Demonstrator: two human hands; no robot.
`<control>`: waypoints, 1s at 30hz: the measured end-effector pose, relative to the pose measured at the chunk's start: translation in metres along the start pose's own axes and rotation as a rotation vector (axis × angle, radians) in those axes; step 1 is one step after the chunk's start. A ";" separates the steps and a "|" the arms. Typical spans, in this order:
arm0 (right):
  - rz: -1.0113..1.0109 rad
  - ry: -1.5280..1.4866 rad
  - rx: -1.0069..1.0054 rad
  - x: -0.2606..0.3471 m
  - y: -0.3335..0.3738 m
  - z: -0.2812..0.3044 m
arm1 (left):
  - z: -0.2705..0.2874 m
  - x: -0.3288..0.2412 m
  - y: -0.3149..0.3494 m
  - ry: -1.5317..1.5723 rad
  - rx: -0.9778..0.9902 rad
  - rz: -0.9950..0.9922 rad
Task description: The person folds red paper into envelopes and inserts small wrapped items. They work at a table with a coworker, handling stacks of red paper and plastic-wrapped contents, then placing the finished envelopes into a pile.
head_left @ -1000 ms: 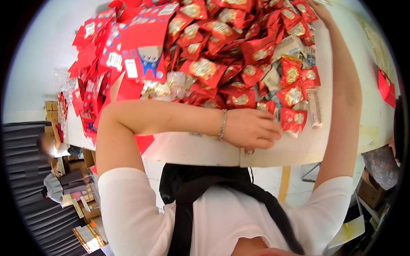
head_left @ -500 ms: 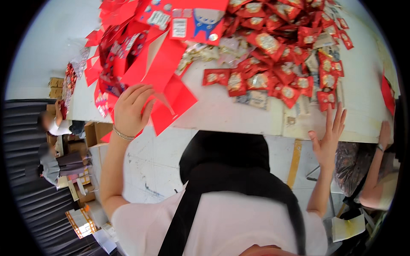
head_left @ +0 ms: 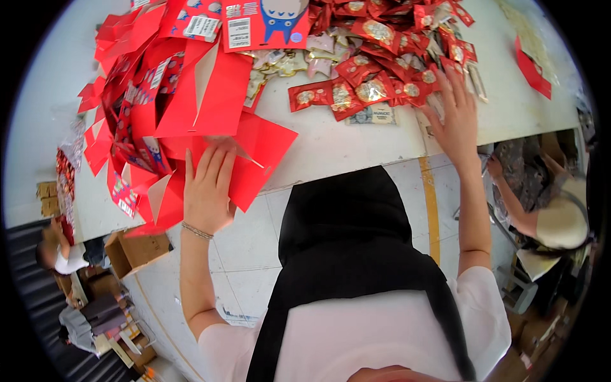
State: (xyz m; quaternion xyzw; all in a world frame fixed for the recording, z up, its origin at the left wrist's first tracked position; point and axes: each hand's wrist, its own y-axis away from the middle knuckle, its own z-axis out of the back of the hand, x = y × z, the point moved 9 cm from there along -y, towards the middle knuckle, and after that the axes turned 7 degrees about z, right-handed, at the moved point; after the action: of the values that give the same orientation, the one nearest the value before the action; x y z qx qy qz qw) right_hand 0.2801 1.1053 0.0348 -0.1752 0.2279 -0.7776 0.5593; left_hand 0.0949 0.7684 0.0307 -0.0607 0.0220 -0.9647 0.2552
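Observation:
My left hand (head_left: 209,188) lies on the red folded-paper packages (head_left: 261,153) at the left of the table, its fingers stretched out over their near side. More of these packages are heaped beyond it, some with slit openings. A package with a blue cartoon figure (head_left: 283,25) and a white label lies at the top of the heap. On the right, my right hand (head_left: 457,124) is open, fingers spread at the near edge of the small red shiny packets (head_left: 375,89). Its fingertips partly cover some packets. A pale flat packet (head_left: 374,115) lies in front of the pile.
Gold-and-white small packets (head_left: 286,63) lie between the heaps on the white table (head_left: 331,149). A red paper piece (head_left: 533,69) rests at the far right. Beside me at the right, a co-worker's arm (head_left: 512,204) reaches to a dark bag. A cardboard box (head_left: 137,249) stands left on the floor.
My right hand has moved forward from the table edge to the red packets. My left hand has straightened its fingers onto the red packages. The whole view has shifted and turned.

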 end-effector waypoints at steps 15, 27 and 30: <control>0.346 -0.318 -0.227 0.061 0.006 0.016 | 0.009 -0.062 -0.028 0.149 0.104 -0.138; -0.614 0.384 -0.210 -0.429 0.017 0.019 | 0.025 -0.026 -0.020 0.629 0.112 0.081; -0.812 0.328 -0.134 -0.493 0.013 0.025 | 0.029 0.020 -0.006 0.730 0.249 0.441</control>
State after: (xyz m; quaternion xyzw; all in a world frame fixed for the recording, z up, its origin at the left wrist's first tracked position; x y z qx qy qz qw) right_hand 0.4582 1.5654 0.0398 -0.1604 0.2762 -0.9353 0.1524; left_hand 0.0789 0.7634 0.0618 0.3211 0.0069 -0.8408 0.4358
